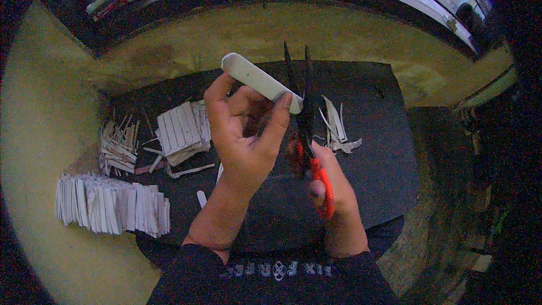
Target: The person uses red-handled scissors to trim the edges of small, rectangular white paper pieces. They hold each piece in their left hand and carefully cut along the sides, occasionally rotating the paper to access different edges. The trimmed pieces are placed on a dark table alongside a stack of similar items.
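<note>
White paper strip pinched between the left hand's thumb and fingers. Right hand grips orange-handled scissors — blades slightly parted — beside the strip's end.

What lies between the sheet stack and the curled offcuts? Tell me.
In the head view, the left hand with its white strip and the scissors lie between sheet stack and offcuts.
</note>
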`<state>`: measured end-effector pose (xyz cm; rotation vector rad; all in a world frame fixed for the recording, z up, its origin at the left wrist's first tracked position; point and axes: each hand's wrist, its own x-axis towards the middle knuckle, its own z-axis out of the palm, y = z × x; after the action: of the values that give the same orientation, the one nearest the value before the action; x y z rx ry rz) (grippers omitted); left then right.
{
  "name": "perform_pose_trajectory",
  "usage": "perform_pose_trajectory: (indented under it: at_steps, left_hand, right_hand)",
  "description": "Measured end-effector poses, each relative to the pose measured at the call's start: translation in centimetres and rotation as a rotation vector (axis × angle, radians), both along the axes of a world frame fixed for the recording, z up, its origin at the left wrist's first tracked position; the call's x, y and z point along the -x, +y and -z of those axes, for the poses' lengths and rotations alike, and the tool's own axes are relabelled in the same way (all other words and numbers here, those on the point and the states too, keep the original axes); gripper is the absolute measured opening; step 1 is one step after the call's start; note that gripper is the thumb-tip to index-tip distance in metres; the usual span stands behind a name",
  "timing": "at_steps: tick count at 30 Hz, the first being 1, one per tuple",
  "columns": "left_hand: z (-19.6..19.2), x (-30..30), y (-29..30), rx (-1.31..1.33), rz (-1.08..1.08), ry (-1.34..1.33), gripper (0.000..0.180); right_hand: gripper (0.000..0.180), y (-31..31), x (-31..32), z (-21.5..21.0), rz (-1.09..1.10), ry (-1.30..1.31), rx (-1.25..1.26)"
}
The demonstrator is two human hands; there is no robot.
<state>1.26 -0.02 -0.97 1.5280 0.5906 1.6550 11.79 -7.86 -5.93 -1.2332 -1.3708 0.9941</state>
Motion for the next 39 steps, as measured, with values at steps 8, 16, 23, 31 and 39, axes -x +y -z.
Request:
perform_pose_trajectory:
  at_steps: [8, 16, 23, 31, 39]
  left_hand:
    - [-0.3, 0.1, -0.2, 0.026, -0.016, 0.026, 0.055]
    - [-0.4, 0.6, 0.3, -0.010, -0.029, 0.111, 0.052]
    - [-0.6, 1.0, 0.5, 0.024, -0.028, 0.180, 0.050]
    - [-0.9, 1.2, 0.7, 0.106, 0.004, 0.172, 0.048]
    - [-0.7, 1.3, 0.9, 0.076, -0.042, 0.178, 0.047]
  right_hand:
    - [0.093, -0.4, -0.4, 0.1, -0.003, 0.007, 0.019]
    - [0.083, -0.6, -0.6, -1.2, -0.034, 0.004, 0.098]
    - [0.079, -0.6, -0.6, -1.6, -0.037, 0.022, 0.118]
    - [0.079, -0.6, -0.5, -1.5, -0.029, 0.013, 0.151]
    - [0.093, -0.3, -0.7, -0.6, -0.070, -0.082, 0.075]
